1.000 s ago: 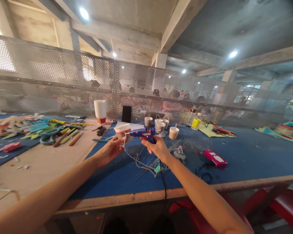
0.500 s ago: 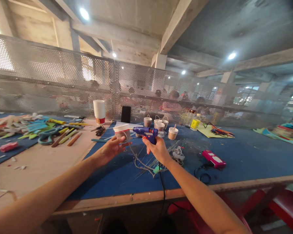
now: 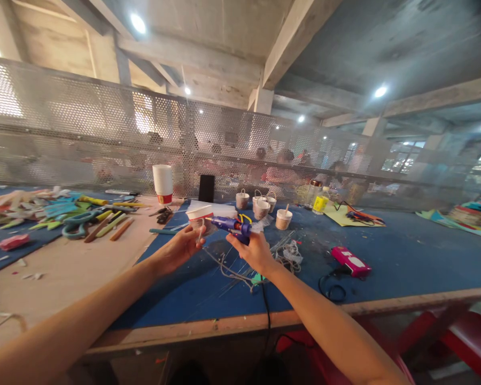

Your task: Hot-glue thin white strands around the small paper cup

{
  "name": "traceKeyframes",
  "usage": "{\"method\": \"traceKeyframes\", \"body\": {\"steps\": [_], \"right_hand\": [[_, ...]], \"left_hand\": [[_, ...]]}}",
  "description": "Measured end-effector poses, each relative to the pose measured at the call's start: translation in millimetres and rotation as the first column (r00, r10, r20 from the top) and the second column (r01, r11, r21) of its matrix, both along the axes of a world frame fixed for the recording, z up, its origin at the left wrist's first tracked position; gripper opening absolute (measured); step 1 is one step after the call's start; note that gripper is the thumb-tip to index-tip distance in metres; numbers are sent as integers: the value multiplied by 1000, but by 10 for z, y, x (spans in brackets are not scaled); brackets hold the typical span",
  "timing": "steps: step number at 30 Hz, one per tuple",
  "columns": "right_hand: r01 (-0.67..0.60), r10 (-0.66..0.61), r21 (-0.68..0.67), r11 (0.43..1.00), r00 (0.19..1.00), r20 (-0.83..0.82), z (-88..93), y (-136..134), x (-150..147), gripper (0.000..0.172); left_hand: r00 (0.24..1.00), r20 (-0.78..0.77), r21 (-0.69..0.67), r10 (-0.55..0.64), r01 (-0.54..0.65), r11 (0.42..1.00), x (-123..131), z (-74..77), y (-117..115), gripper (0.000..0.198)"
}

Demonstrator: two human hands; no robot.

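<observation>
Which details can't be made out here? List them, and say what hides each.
All in the head view:
- Lower part of the paper cup: partly covered by the left hand.
- Handle of the glue gun: wrapped by the right hand.
- Whether the nozzle touches the cup: too small to tell.
- People beyond the perforated screen: blurred by its mesh.
- Print on the yellow-labelled bottle: too small.

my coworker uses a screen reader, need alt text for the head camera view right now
A left hand holds a red-banded paper cup while a right hand points a blue glue gun toward it, above a blue work surface. Beyond the hands are small cups and a perforated metal screen.
</observation>
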State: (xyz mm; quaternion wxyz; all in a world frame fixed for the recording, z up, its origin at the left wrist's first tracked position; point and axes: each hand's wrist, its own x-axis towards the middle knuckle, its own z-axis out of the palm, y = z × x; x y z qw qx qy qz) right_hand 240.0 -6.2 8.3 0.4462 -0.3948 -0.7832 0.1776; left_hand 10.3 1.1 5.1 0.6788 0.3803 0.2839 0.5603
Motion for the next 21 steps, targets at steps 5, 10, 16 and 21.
{"method": "traceKeyframes", "body": {"steps": [5,10,16,21], "right_hand": [[82,-92,103,991,991,94,-19,15,-11,39],[129,-155,150,980,972,179,-57,58,-9,40],[151,-188,185,971,960,209,-80,86,-8,43],[154,-212,286,946,959,186,-137,128,-8,45]], "left_hand": [[1000,-10,10,8,-8,1000,-8,-40,21,20],[999,-31,24,10,-10,1000,-6,-52,22,22],[999,-54,33,-5,7,999,-4,-45,9,28],[998,-63,32,5,-3,999,10,-35,-4,27]]}}
